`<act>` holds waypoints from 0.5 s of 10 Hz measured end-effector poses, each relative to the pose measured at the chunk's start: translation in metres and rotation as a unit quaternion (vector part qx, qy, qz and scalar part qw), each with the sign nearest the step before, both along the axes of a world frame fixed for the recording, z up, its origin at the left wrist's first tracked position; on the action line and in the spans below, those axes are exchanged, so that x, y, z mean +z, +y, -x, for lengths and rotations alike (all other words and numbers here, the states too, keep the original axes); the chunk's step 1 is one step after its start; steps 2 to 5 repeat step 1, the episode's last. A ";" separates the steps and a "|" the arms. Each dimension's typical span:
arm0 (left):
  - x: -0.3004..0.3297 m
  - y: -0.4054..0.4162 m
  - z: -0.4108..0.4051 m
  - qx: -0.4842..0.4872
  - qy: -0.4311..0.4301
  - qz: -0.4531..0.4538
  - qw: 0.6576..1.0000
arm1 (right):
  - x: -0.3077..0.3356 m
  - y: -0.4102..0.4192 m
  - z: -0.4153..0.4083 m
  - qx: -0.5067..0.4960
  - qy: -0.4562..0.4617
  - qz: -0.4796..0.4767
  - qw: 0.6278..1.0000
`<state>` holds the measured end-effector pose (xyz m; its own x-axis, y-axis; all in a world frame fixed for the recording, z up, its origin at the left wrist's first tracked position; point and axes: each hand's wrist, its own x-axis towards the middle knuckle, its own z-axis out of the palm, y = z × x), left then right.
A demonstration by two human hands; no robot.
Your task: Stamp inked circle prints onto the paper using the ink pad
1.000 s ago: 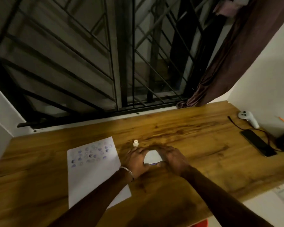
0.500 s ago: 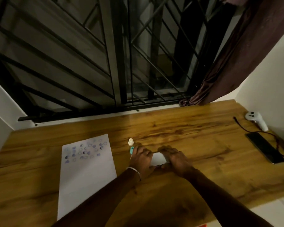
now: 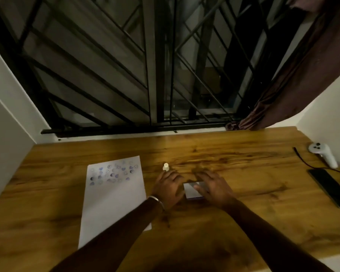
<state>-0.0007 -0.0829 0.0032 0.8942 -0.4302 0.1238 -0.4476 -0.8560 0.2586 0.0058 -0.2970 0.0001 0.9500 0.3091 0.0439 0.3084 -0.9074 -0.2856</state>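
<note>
A white sheet of paper [image 3: 114, 195] lies on the wooden table [image 3: 243, 193], left of centre, with several blue circle prints across its top part. The small white ink pad box [image 3: 192, 191] rests on the table between my hands. My left hand [image 3: 169, 189] touches its left edge, and my right hand [image 3: 214, 187] lies over its right side with the fingers spread. A small white stamp [image 3: 165, 166] stands upright just beyond my left hand's fingertips. Whether the pad's lid is open is hidden by my hands.
A black phone [image 3: 330, 188] with a dark cable lies at the table's right edge, and a white controller [image 3: 322, 153] sits behind it. A barred window and a brown curtain [image 3: 294, 85] stand behind the table. White walls close both sides.
The view has shifted, so the table sits lower in the frame. My right hand has spread its fingers over the ink pad. Both hands stay at the pad.
</note>
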 end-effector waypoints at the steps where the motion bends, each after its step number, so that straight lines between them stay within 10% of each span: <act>1: 0.009 0.028 -0.005 0.044 -0.015 0.040 0.998 | 0.016 0.023 -0.010 -0.013 -0.066 -0.007 0.998; 5: 0.009 0.028 -0.005 0.044 -0.015 0.040 0.998 | 0.016 0.023 -0.010 -0.013 -0.066 -0.007 0.998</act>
